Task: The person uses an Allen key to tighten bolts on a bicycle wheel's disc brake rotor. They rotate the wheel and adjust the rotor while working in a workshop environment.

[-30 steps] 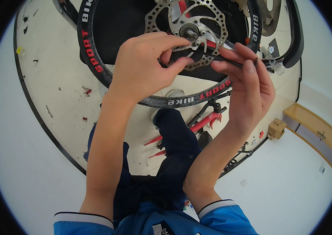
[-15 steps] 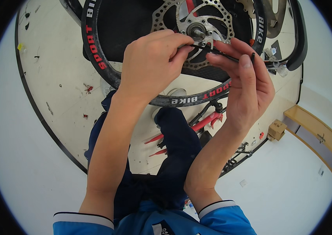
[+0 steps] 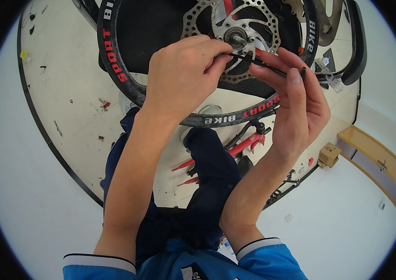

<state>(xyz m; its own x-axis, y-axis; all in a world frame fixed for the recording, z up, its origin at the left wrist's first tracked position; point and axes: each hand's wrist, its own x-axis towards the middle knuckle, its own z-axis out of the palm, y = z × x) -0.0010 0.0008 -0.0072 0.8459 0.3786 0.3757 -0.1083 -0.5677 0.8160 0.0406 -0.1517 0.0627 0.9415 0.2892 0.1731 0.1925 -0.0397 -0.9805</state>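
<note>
A thin black hex key [image 3: 245, 58] with a bent short end lies between my hands, over the lower part of a silver perforated brake disc [image 3: 191, 22]. My left hand [image 3: 179, 72] pinches one end of it between thumb and forefinger. Around the bent end, the fingers of my right hand [image 3: 298, 102] are curled, with the thumb against it. The disc sits on a wheel hub whose threaded axle [image 3: 238, 41] points up at me. A black tyre [image 3: 128, 86] with red and white lettering rings the wheel. My left fingertips hide part of the disc.
A red bicycle frame [image 3: 247, 143] lies on the floor beyond my knees. At right stand a cardboard box [image 3: 329, 155] and a wooden door [image 3: 375, 151]. A curved black bar [image 3: 357, 46] rises at the upper right. Small scraps [image 3: 104, 104] litter the pale floor.
Both hands have shifted very slightly to the right together with the hex key. Their grip on it looks the same.
</note>
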